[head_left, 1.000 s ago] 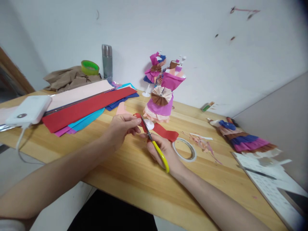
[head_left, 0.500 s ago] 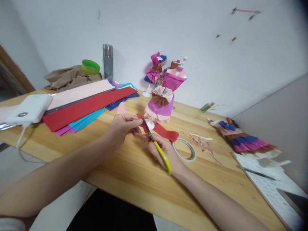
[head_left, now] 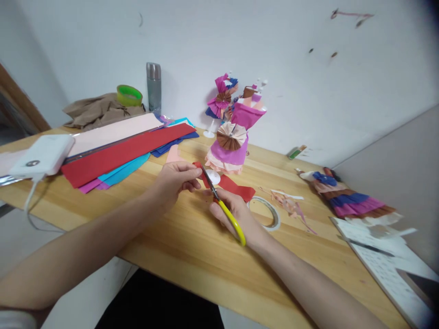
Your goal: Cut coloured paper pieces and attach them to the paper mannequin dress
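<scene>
My left hand (head_left: 180,179) pinches a small piece of red crepe paper (head_left: 198,165) between thumb and fingers. In my right hand (head_left: 233,211) is a pair of scissors (head_left: 230,221) with yellow handles, its blades lying against the red paper beside my left fingertips. Whether the blades are fully closed I cannot tell. Just beyond them a longer red paper strip (head_left: 236,186) rests on the table, near a white disc (head_left: 213,177). A roll of white tape (head_left: 275,214) lies right of my right hand, partly behind it.
Dolls in paper dresses (head_left: 228,153) stand by the wall; another doll (head_left: 350,196) lies at right. Folded coloured paper (head_left: 130,151), a white power bank (head_left: 44,154) and a flask (head_left: 154,89) are at left. Paper scraps (head_left: 288,205) and a white board (head_left: 377,256) lie right.
My right hand and the scissors have shifted very slightly; the blades still lie at the red paper. My left hand keeps its pinch in nearly the same spot.
</scene>
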`<action>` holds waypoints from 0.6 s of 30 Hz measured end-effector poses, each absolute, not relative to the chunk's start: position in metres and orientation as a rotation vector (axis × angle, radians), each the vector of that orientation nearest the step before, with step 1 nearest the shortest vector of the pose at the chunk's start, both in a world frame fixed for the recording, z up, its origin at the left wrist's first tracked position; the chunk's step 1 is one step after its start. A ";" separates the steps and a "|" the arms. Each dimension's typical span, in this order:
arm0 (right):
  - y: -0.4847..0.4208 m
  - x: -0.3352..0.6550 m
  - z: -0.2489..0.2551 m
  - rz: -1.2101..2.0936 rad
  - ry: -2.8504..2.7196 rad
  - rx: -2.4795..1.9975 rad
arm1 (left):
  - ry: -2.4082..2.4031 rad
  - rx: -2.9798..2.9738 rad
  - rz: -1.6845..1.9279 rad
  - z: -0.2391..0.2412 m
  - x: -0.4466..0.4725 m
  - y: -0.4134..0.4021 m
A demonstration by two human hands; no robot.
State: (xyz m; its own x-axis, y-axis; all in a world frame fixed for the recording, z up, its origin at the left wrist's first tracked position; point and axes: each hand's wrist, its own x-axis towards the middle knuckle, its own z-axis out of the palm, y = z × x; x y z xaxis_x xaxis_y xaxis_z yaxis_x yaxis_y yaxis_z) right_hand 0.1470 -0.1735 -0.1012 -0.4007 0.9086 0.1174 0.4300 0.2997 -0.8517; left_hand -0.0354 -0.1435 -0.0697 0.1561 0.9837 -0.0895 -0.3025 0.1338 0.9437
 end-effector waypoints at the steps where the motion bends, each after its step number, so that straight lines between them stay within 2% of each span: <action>1: -0.172 0.148 -0.101 0.983 -1.979 -1.201 | 0.936 0.953 1.167 -0.069 -0.036 -0.143; 5: -0.170 0.151 -0.098 0.859 -2.043 -1.334 | 0.968 0.942 1.226 -0.067 -0.041 -0.136; 11: -0.168 0.157 -0.090 0.503 -2.396 -1.587 | 0.967 0.913 1.359 -0.063 -0.052 -0.126; 18: -0.172 0.170 -0.073 0.820 -2.642 -1.349 | 0.918 1.013 1.176 -0.064 -0.047 -0.133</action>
State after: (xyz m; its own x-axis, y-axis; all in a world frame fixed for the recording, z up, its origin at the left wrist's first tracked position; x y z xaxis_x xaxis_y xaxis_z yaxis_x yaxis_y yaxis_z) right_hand 0.1697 -0.1722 -0.0728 -0.6142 0.7687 -0.1787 0.7348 0.4744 -0.4847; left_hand -0.0470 -0.1325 -0.0640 0.1576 0.9865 -0.0446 -0.2829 0.0884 0.9551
